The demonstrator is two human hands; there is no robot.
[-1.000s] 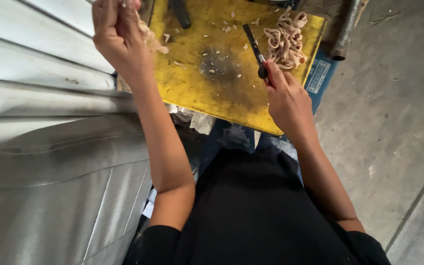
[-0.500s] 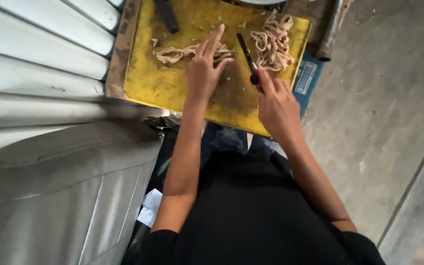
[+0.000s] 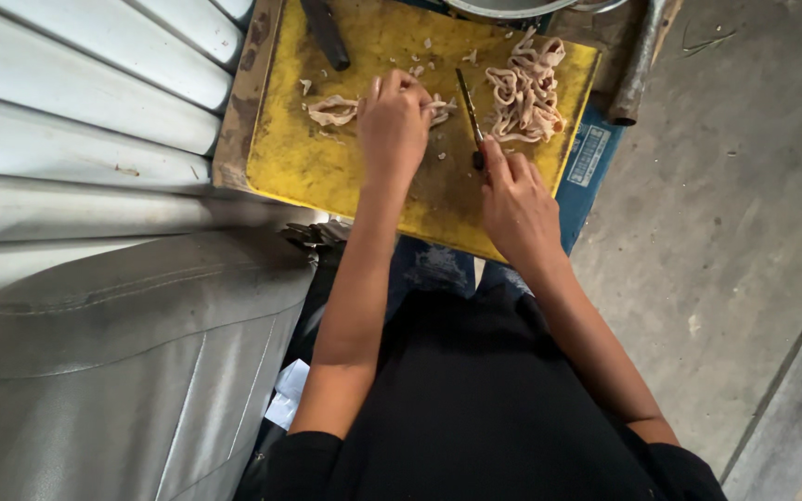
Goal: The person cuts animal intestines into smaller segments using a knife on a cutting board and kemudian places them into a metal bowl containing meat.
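A yellow cutting board (image 3: 327, 162) lies in front of me. My left hand (image 3: 392, 125) presses down on a pale strip of raw meat (image 3: 331, 111) stretched across the board. My right hand (image 3: 517, 199) grips the handle of a small dark knife (image 3: 468, 107), its blade pointing away from me beside the left hand's fingers. A pile of cut pale meat pieces (image 3: 526, 88) sits at the board's far right corner.
A second dark knife handle (image 3: 325, 32) lies at the board's far edge. A metal bowl rim (image 3: 503, 7) shows beyond the board. A rusty bar (image 3: 638, 65) rests on the right. A blue crate (image 3: 587, 158) holds the board. White shutters (image 3: 67, 111) stand left.
My left hand came down from the upper left onto the board, laid the meat strip there and curled over it. The knife hand stayed near the strip.
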